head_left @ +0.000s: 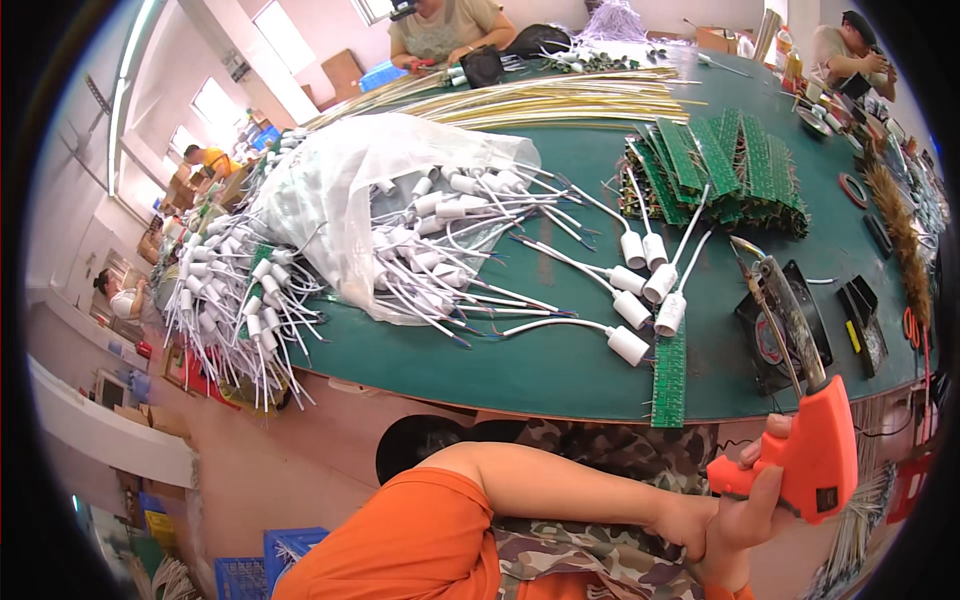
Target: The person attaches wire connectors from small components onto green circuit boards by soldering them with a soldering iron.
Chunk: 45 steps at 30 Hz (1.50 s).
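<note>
My right hand (752, 510) is closed round the orange-red handle of a soldering gun (826, 450). Its metal barrel and thin feed tube point up and away over the table edge. My left hand (686, 522) is bent against my right wrist, its fingers curled and partly hidden there. Beyond the gun, a green circuit board strip (669, 385) juts over the table's near edge. Several white lamp holders (628, 345) with white wires lie at and behind its far end. Stacked green circuit boards (715, 165) stand farther back.
A clear plastic bag (330, 190) spills many wired lamp holders on the left of the green table (560, 375). A black fan (785, 330) and a black holder (862, 325) sit at right. Long yellowish strips (520, 105) lie behind. Other people work around the room.
</note>
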Tool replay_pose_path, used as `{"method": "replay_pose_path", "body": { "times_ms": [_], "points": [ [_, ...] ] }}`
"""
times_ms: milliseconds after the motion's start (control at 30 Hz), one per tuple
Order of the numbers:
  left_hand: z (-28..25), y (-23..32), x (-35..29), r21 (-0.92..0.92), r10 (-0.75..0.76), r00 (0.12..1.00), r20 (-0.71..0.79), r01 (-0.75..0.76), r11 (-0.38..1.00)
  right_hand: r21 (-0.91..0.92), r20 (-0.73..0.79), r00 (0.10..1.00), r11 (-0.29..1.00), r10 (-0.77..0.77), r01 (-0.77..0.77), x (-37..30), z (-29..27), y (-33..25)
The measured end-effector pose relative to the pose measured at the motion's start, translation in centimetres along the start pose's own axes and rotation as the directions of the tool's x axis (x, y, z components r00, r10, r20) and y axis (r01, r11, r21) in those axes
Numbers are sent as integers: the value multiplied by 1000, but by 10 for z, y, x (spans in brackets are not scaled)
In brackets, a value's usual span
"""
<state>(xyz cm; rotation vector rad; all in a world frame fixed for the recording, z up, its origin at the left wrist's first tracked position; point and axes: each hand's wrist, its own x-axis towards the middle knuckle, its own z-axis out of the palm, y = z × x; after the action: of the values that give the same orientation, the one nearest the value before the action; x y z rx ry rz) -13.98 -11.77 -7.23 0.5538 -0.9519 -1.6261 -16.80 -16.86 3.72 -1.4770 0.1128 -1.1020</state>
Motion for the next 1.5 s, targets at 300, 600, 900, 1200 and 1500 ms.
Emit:
{"method": "replay_pose_path", "body": {
  "times_ms": [300,600,900,1200,1500],
  "points": [
    [23,95,-94,421,-350,933,-88,353,836,-74,-33,999,997,-33,30,-4,-42,33],
    [-87,313,-339,288,777,175,-605,958,8,-95,-100,979,978,177,-186,-35,-86,39],
    [-140,301,-381,127,733,268,-625,962,-243,-91,10,979,976,202,-200,-37,-83,27],
    [-1,386,-368,931,992,7,-126,346,116,-76,35,974,973,223,-220,-33,-75,14],
    [-13,202,-193,851,679,698,-229,482,-208,-110,137,963,970,233,-219,-40,-78,10]
  ]
}}
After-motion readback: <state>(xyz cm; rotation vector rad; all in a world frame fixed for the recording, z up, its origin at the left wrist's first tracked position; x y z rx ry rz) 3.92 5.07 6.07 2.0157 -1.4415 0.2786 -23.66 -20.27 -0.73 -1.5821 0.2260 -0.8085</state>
